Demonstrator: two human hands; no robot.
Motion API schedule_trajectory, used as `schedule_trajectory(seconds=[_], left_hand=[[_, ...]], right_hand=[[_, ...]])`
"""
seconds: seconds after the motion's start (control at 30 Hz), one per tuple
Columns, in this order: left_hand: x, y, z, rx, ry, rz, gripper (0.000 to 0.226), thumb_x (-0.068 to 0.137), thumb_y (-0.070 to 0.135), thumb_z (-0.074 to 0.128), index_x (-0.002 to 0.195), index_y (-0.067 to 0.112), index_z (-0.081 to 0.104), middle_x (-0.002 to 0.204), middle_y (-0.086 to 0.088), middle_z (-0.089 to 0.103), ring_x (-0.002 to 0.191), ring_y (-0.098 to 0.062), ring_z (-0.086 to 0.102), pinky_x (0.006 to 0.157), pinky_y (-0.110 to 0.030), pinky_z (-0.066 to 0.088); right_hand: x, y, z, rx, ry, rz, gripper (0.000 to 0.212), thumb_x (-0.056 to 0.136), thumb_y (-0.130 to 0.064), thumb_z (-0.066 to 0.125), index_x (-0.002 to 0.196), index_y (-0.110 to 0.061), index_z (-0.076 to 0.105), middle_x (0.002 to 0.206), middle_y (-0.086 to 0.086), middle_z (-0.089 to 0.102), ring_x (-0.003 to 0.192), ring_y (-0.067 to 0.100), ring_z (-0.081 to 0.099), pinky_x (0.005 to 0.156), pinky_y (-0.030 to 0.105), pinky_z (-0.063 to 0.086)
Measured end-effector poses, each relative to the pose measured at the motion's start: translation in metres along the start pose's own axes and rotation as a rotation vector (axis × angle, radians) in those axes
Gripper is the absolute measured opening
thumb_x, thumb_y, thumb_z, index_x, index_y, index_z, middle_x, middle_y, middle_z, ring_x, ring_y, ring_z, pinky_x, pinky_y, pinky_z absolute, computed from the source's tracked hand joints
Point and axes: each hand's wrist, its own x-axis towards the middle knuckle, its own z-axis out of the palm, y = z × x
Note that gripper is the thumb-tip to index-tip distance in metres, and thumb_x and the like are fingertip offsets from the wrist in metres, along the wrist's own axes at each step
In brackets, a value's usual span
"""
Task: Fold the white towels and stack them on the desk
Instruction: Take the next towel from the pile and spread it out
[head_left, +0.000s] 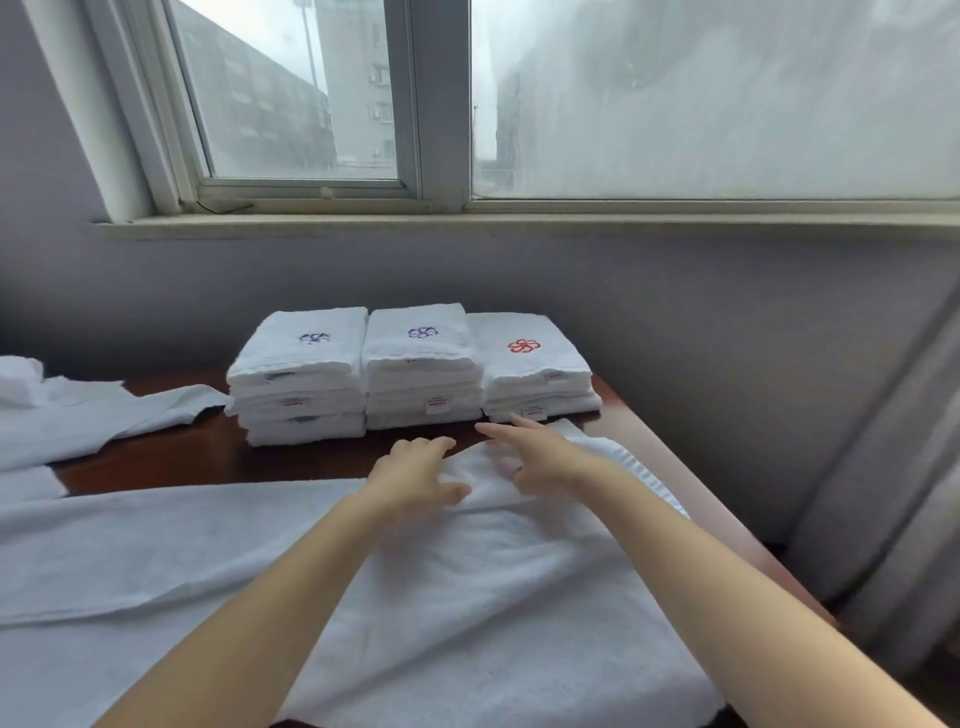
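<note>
A white towel (483, 587) lies partly folded across the near side of the dark wooden desk (208, 457). My left hand (415, 473) rests flat on its far edge, fingers spread and relaxed. My right hand (535, 452) lies beside it with straight fingers on the towel's far right corner, fingertips close to the stacks. Three stacks of folded white towels stand in a row at the back: the left stack (298, 376) and middle stack (422, 369) carry purple emblems, the right stack (532, 366) a red one.
Loose unfolded white towels (67, 415) lie heaped at the desk's left side. A grey wall and a window sill (467, 221) run behind the stacks. A grey curtain (893, 467) hangs at the right, past the desk's right edge.
</note>
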Motion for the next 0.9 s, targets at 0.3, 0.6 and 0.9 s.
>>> schedule_trajectory(seconds=[0.3,0.6,0.9], left_hand=[[0.003,-0.005,-0.004,-0.038,0.006,-0.084,0.073,0.077,0.053,0.069,0.141,0.033,0.043,0.137,0.002,0.047,0.126,-0.022,0.046,0.103,-0.034,0.036],[-0.019,0.011,-0.003,-0.133,0.462,0.143,0.023,0.083,0.032,0.070,0.076,0.029,0.048,0.081,0.009,0.057,0.076,-0.018,0.056,0.059,-0.030,0.033],[-0.058,0.011,-0.001,-0.164,0.311,0.208,0.019,0.077,0.037,0.074,0.088,0.035,0.059,0.088,0.015,0.059,0.086,-0.012,0.059,0.064,-0.027,0.041]], right_hand=[[0.010,-0.016,-0.024,-0.322,-0.072,-0.069,0.040,0.067,-0.013,0.064,0.101,-0.034,0.062,0.090,-0.014,0.059,0.093,0.018,0.058,0.061,0.028,0.043],[-0.039,-0.015,-0.062,-0.507,0.303,-0.032,0.029,0.080,-0.006,0.050,0.099,-0.026,0.060,0.089,-0.012,0.051,0.093,0.021,0.045,0.055,0.018,0.021],[-0.100,-0.033,-0.059,-0.544,0.130,0.006,0.035,0.074,-0.001,0.050,0.100,-0.024,0.057,0.099,-0.004,0.057,0.084,0.022,0.049,0.070,0.030,0.038]])
